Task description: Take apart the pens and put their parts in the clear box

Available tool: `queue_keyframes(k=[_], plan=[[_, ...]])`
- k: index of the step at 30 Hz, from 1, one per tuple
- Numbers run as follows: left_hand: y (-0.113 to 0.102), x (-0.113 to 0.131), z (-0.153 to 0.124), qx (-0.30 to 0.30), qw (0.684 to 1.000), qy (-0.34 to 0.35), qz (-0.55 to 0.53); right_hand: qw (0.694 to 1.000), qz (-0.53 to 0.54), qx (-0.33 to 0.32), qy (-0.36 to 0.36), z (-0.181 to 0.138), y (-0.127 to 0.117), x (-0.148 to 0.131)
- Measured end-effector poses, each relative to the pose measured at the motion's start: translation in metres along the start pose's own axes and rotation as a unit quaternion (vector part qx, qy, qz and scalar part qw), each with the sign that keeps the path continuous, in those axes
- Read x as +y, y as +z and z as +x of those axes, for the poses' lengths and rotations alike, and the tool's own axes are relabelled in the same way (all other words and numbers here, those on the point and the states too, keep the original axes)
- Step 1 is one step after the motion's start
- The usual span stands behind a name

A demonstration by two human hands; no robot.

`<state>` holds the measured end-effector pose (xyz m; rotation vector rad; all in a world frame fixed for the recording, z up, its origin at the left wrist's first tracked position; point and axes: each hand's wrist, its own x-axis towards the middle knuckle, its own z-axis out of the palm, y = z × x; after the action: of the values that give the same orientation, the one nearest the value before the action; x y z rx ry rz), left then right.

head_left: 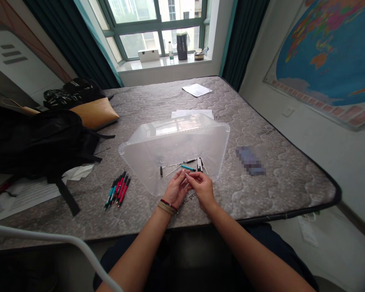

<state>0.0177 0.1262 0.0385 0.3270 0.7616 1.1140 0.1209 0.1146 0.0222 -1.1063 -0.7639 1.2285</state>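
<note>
My left hand (177, 190) and my right hand (202, 189) meet at the near edge of a translucent plastic bin (170, 152). Both have their fingertips pinched together around something small and pale that I cannot make out. Just beyond the fingers lie loose pen parts: a teal pen barrel (187, 167), white and black pen pieces (199, 164), a short black piece (161, 171) and thin pale refills (173, 169). To the left of the bin rests a row of several assembled pens (118, 188), in teal, red and black.
A black backpack (39, 142) and a tan pouch (94, 113) sit on the left of the quilted mattress (255, 121). Papers (197, 89) lie toward the back. A blurred-out flat object (251, 160) is at the right. A white curved tube (48, 235) crosses the lower left.
</note>
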Motion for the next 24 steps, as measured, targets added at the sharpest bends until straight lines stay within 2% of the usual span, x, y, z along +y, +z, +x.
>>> queue_keyframes(k=[5, 14, 17, 24], plan=[[0.0001, 0.0003, -0.0001, -0.007, 1.000, 0.010, 0.020, 1.000, 0.027, 0.008, 0.012, -0.0014, 0.0005, -0.0024], [0.0040, -0.0024, -0.0014, 0.016, 0.993, 0.052, 0.104, 0.998, 0.051, 0.017, 0.027, -0.0015, -0.0004, -0.0031], [0.0031, -0.0018, -0.0004, 0.011, 0.989, 0.058, 0.135, 1.000, 0.021, 0.013, 0.003, 0.0009, -0.0029, -0.0029], [-0.0014, 0.0006, 0.0029, 0.026, 0.983, 0.078, 0.166, 0.987, -0.129, 0.002, -0.100, 0.0043, -0.0092, -0.0101]])
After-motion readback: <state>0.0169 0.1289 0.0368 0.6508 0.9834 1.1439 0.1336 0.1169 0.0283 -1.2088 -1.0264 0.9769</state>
